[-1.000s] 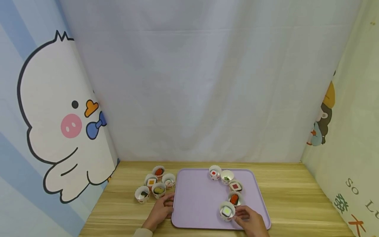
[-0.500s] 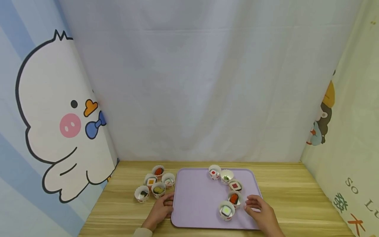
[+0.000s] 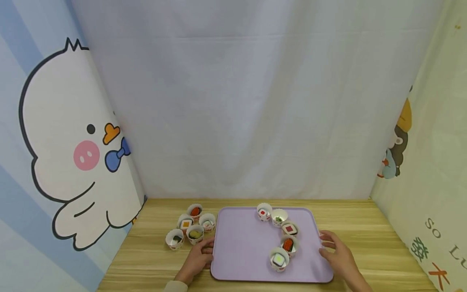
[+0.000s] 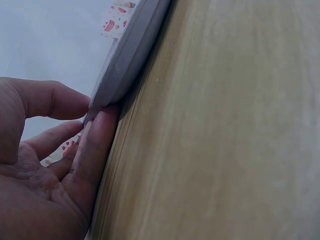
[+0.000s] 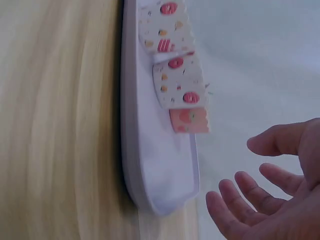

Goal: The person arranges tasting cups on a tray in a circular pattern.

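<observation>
A purple tray (image 3: 248,247) lies on the wooden table (image 3: 365,239). Several paper cups with toy sushi stand along its right half, the nearest a yellow-centred cup (image 3: 279,259) with a red-topped cup (image 3: 288,245) just behind it. My left hand (image 3: 198,256) is at the tray's left rim (image 4: 130,55); its finger (image 4: 97,145) lies under the rim and the thumb (image 4: 50,99) above it. My right hand (image 3: 337,253) hovers at the tray's right edge, fingers (image 5: 235,200) spread and holding nothing, clear of the tray (image 5: 160,150) and the cups (image 5: 175,75).
Several more sushi cups (image 3: 191,227) cluster on the table left of the tray, close to my left hand. A duck-printed panel (image 3: 73,154) stands on the left, a white curtain (image 3: 237,101) behind, and another printed panel (image 3: 430,182) on the right.
My right hand let go of the yellow-centred cup and moved right, from beside it to the tray's right edge. The left hand and the cups have stayed put.
</observation>
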A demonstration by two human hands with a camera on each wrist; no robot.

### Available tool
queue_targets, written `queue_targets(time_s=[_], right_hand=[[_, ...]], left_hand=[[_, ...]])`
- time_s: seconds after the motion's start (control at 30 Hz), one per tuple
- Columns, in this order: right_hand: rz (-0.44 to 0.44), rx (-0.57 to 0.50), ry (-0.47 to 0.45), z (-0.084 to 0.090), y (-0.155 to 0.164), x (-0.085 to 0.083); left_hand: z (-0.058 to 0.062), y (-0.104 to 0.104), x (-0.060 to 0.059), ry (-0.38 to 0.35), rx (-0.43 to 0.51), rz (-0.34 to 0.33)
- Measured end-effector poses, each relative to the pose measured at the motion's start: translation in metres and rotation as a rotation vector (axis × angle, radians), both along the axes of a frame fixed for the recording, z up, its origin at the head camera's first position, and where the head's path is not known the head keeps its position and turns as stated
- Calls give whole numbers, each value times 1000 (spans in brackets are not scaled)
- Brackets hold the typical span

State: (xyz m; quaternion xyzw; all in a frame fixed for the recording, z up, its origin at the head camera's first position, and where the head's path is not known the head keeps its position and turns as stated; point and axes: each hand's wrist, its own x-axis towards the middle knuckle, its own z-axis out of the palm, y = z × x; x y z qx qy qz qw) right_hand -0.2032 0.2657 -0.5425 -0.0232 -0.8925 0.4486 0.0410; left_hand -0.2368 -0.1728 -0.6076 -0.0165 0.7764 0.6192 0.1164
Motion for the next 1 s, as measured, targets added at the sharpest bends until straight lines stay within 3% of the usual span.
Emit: queue_targets(time_s=[0.23,0.57,1.0], right_hand=[[18,27,-42,-4,17,-11],[30,-185,-207,-21,34,-21],[27,-280,-276,-31,39,-29]], left_hand=[[0,0,0,-10,-4,2],[2,1,1,12,-4,-2],[0,1,-1,5,1,7]])
